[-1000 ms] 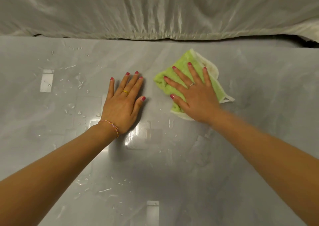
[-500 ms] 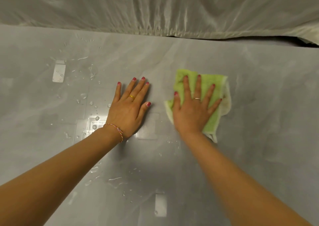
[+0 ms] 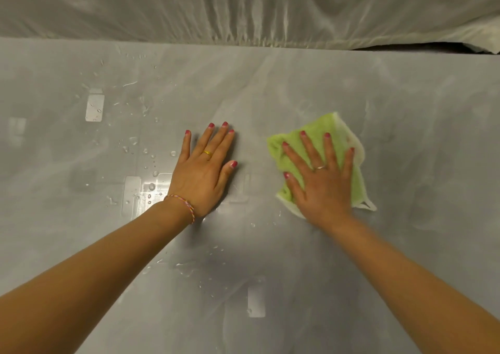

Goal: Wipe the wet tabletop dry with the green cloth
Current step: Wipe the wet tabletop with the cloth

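The right hand (image 3: 323, 180) lies flat with fingers spread, pressing down on the green cloth (image 3: 311, 140), which sits crumpled on the grey bench (image 3: 405, 137) right of centre. The left hand (image 3: 203, 172) rests palm-down on bare bench beside it, fingers extended, holding nothing. Water droplets (image 3: 151, 186) bead left of that hand.

Half a second back, right hand (image 3: 322, 183) pointed straight away with fingers upright on the green cloth (image 3: 313, 137); now swung rightward, fingers angled left, cloth turned with it, farther from the left hand (image 3: 201, 172) than before
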